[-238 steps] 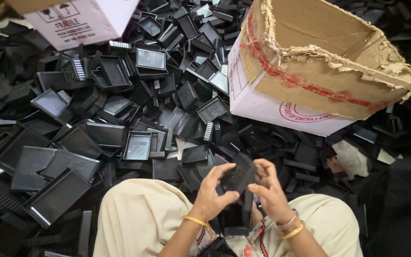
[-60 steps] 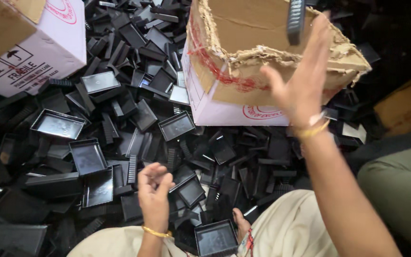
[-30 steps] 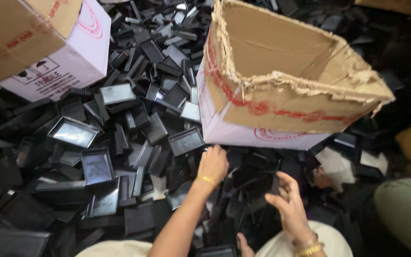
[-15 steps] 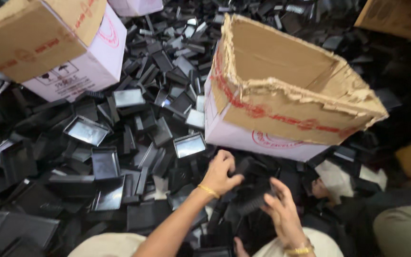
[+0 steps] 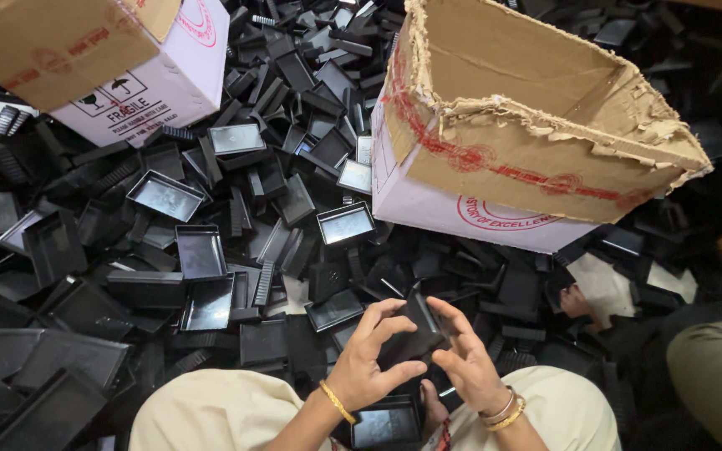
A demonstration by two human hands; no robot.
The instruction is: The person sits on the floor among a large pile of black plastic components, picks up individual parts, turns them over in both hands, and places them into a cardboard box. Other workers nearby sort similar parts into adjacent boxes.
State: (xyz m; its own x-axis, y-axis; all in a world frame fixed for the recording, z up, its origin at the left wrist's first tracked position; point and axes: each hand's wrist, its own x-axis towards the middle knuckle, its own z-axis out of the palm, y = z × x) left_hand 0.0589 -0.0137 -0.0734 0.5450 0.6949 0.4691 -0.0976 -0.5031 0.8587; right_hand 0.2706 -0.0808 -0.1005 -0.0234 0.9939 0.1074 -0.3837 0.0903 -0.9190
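Observation:
Both my hands are raised over my lap and together hold one small black plastic tray (image 5: 415,330). My left hand (image 5: 371,363) grips its near left side with the thumb underneath. My right hand (image 5: 468,359) closes on its right edge. Gold bangles sit on both wrists. Another black tray (image 5: 384,422) lies between my knees, just below the hands. A deep heap of the same black plastic trays and lids (image 5: 211,250) covers the floor in front of me.
A torn open cardboard box (image 5: 536,159) stands tilted at the upper right, its mouth facing up. A closed white and brown carton (image 5: 119,67) sits at the upper left. Another person's leg in olive cloth (image 5: 716,376) shows at the right edge.
My left hand has drawn back from the heap toward my lap. Both hands have come together on one black tray. Two seconds ago my right hand was raised by the torn box.

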